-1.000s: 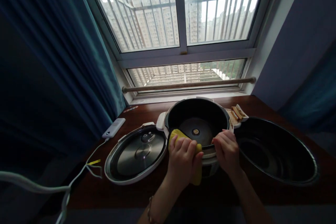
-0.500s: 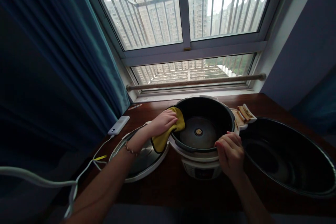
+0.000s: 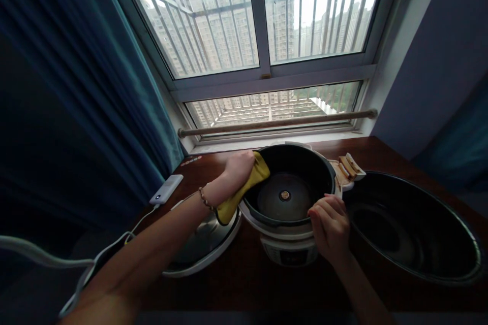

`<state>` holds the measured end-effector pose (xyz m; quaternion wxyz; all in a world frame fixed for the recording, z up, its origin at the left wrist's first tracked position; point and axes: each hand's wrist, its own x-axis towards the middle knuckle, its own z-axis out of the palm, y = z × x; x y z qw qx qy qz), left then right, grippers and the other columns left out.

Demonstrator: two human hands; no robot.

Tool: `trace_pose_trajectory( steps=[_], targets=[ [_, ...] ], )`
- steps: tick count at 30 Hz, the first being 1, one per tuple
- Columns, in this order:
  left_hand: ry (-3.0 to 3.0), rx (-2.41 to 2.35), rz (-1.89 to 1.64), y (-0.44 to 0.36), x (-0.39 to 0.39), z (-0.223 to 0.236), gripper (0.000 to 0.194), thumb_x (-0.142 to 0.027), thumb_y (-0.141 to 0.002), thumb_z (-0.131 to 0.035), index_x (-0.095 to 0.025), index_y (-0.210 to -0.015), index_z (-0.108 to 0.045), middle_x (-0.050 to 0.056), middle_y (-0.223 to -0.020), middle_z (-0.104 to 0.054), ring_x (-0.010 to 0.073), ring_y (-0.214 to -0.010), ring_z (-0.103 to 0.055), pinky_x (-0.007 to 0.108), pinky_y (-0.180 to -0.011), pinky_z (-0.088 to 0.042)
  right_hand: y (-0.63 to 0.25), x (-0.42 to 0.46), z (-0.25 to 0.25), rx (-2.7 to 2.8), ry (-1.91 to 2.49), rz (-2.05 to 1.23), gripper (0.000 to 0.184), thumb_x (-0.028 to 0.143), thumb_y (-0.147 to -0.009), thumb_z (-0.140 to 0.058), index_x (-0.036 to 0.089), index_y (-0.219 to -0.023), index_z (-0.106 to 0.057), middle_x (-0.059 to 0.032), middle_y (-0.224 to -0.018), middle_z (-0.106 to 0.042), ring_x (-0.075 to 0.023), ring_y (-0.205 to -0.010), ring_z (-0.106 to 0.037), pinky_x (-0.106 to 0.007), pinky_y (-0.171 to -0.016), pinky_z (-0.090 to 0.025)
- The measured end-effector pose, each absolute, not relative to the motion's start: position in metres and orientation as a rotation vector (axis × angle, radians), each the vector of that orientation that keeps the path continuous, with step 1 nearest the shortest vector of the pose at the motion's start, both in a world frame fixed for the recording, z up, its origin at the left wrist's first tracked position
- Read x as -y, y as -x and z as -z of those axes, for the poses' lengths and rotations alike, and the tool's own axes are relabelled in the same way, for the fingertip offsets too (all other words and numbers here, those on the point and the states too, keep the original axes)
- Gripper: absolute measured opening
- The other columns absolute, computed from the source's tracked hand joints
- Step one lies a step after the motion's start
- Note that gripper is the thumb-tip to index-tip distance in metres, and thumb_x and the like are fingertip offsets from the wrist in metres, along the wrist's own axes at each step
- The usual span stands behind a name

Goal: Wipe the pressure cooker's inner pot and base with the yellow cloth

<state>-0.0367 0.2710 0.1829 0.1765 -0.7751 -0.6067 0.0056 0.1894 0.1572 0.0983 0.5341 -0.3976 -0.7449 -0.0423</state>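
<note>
A white electric pressure cooker (image 3: 273, 250) stands open in front of me, its round heating plate (image 3: 271, 203) showing at the bottom of the dark inside. My left hand (image 3: 239, 167) is closed on a yellow cloth (image 3: 233, 203) at the left rim; part of the cloth folds over the edge and the rest hangs outside. At the front right, the fingers of my right hand (image 3: 331, 221) curl over the rim and grip it. Beneath my left forearm lies the cooker's lid (image 3: 208, 244), partly hidden by the arm.
A large dark inner pot (image 3: 415, 228) lies right of the cooker, by its stained hinge bracket (image 3: 348, 168). On the left are a white power bank (image 3: 166, 189) and a white cable (image 3: 49, 255). Behind the wooden table (image 3: 366, 150) run a rail (image 3: 278, 123) and a window; a blue curtain (image 3: 125, 71) hangs left.
My left hand has moved with the cloth back along the left rim, toward the window. My right hand keeps its grip on the front-right rim. The whole view has shifted slightly.
</note>
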Motion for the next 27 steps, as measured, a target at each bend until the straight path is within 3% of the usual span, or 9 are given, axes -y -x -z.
trace_pose_trajectory(
  steps=[7, 15, 20, 27],
  targets=[
    [2.390, 1.427, -0.038, 0.020, -0.325, -0.183, 0.025, -0.008, -0.086, -0.035, -0.010, -0.099, -0.056, 0.014, -0.089, -0.063, 0.0220, -0.080, -0.062, 0.031, -0.068, -0.045, -0.188, -0.158, -0.097, 1.757, 0.929, 0.096, 0.018, 0.011, -0.082, -0.043, 0.020, -0.067, -0.048, 0.0010, -0.061, -0.049, -0.0134, -0.067, -0.046, -0.038, -0.083, -0.038],
    [2.550, 1.130, -0.034, -0.017, -0.355, -0.177, 0.025, -0.020, -0.091, -0.033, -0.013, -0.103, -0.053, 0.013, -0.098, -0.059, 0.0232, -0.089, -0.059, 0.032, -0.070, -0.043, -0.188, -0.157, -0.099, 1.765, 0.931, 0.077, 0.018, 0.009, -0.080, -0.044, 0.019, -0.067, -0.049, 0.0009, -0.061, -0.049, -0.0134, -0.067, -0.046, -0.038, -0.083, -0.038],
    [2.554, 1.179, -0.040, 0.004, -0.352, -0.181, 0.028, -0.036, -0.088, -0.044, -0.014, -0.103, -0.051, 0.011, -0.100, -0.059, 0.0226, -0.087, -0.060, 0.030, -0.071, -0.043, -0.188, -0.158, -0.100, 1.769, 0.933, 0.086, 0.018, 0.009, -0.081, -0.043, 0.020, -0.067, -0.049, 0.0008, -0.062, -0.050, -0.0136, -0.068, -0.046, -0.038, -0.083, -0.038],
    [2.423, 1.421, -0.034, 0.041, -0.317, -0.176, 0.046, -0.025, -0.073, -0.063, -0.011, -0.113, -0.043, 0.014, -0.105, -0.057, 0.0223, -0.087, -0.060, 0.029, -0.069, -0.045, -0.188, -0.158, -0.098, 1.757, 0.932, 0.102, 0.020, 0.010, -0.082, -0.042, 0.019, -0.065, -0.048, 0.0007, -0.061, -0.050, -0.0136, -0.068, -0.046, -0.037, -0.083, -0.037]
  ],
)
